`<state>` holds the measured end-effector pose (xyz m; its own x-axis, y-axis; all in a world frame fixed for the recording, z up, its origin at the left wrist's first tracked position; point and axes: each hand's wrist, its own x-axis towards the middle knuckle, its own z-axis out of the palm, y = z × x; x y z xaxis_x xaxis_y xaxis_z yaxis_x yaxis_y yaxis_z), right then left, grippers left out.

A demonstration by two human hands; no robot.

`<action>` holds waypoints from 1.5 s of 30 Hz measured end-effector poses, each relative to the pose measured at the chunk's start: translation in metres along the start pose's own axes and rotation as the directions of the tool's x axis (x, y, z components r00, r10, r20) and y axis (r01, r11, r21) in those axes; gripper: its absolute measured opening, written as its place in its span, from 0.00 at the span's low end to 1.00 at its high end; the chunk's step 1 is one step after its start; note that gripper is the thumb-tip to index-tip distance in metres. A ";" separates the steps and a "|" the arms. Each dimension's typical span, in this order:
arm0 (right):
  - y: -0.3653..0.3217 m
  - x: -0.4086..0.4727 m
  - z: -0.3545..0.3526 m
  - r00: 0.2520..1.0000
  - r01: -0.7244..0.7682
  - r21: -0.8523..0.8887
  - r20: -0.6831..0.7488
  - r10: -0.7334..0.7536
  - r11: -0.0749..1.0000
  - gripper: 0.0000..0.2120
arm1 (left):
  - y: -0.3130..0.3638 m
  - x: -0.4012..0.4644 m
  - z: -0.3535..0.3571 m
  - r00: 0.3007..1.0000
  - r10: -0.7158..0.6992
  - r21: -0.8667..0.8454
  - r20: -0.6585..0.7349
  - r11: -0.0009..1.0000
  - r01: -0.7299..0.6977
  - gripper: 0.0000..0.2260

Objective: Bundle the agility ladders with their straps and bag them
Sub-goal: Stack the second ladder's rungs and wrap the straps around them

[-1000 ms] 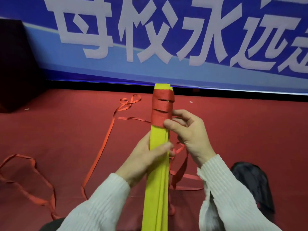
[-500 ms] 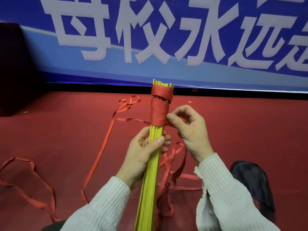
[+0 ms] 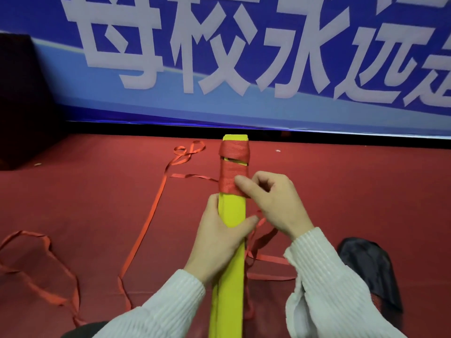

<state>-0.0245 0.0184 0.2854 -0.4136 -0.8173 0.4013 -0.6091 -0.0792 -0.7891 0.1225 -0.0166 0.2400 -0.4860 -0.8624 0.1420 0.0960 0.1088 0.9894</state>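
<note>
A stack of yellow ladder rungs [image 3: 233,212] points away from me at the centre of the view. Red strap [image 3: 234,167] is wound several times around its far end. My left hand [image 3: 220,240] grips the stack from the left, thumb across its flat top. My right hand [image 3: 273,203] pinches the strap at the lower edge of the winding, thumb pressed on it. More loose red strap [image 3: 146,225] trails from the bundle across the red floor to the left and under my right wrist. A black bag [image 3: 368,267] lies on the floor at the right.
The red carpeted floor [image 3: 97,191] runs to a black strip under a blue banner [image 3: 244,57] with large white characters. A dark box [image 3: 22,98] stands at the far left. A strap loop [image 3: 36,264] curls at the lower left.
The rung stack has turned in my left hand from edge-on back to flat side up. My right hand has brought the strap around the winding again.
</note>
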 end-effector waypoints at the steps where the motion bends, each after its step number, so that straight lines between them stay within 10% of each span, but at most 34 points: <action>1: -0.001 -0.001 -0.008 0.995 0.040 0.099 0.083 -0.048 0.994 0.23 | 0.000 0.001 -0.004 1.000 0.002 -0.013 -0.016 1.000 -0.002 0.20; 7: -0.007 0.003 -0.010 0.998 0.032 0.386 0.036 -0.050 0.922 0.04 | 0.013 0.002 -0.014 0.993 0.020 -0.250 0.121 0.968 0.011 0.16; 13: -0.014 -0.009 0.004 0.909 -0.277 0.668 0.416 -0.038 0.691 0.23 | 0.009 0.002 -0.026 0.836 0.012 -0.512 0.549 0.795 0.324 0.24; 17: -0.028 -0.004 0.002 0.995 -0.092 0.688 0.082 0.049 0.720 0.19 | 0.015 0.003 -0.023 0.948 -0.067 -0.261 0.310 0.953 0.153 0.28; 22: -0.020 0.001 0.004 1.000 0.020 0.161 -0.025 -0.017 0.987 0.20 | 0.007 0.000 -0.007 0.992 -0.116 -0.163 0.055 0.979 0.124 0.07; 28: -0.013 0.005 -0.015 0.993 0.121 0.396 -0.035 -0.117 0.910 0.11 | 0.016 0.000 -0.015 0.970 -0.113 -0.270 0.216 0.948 0.170 0.18; 36: -0.021 -0.004 -0.007 0.975 -0.135 0.685 0.219 -0.025 0.716 0.15 | 0.010 0.003 -0.016 0.967 -0.049 -0.295 0.249 0.947 0.124 0.15; 41: -0.026 -0.001 0.006 0.998 0.019 0.508 -0.059 0.013 0.861 0.10 | 0.003 0.001 -0.004 0.986 0.143 0.138 0.083 0.979 -0.153 0.17; 45: -0.017 -0.006 0.004 0.995 0.030 -0.158 -0.089 -0.045 0.987 0.20 | -0.011 0.005 -0.006 0.978 0.168 0.300 -0.126 0.946 -0.124 0.12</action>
<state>-0.0086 0.0224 0.2946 -0.4446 -0.7587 0.4761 -0.7208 -0.0125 -0.6930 0.1244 -0.0252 0.2293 -0.3497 -0.8872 0.3011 -0.1096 0.3579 0.9273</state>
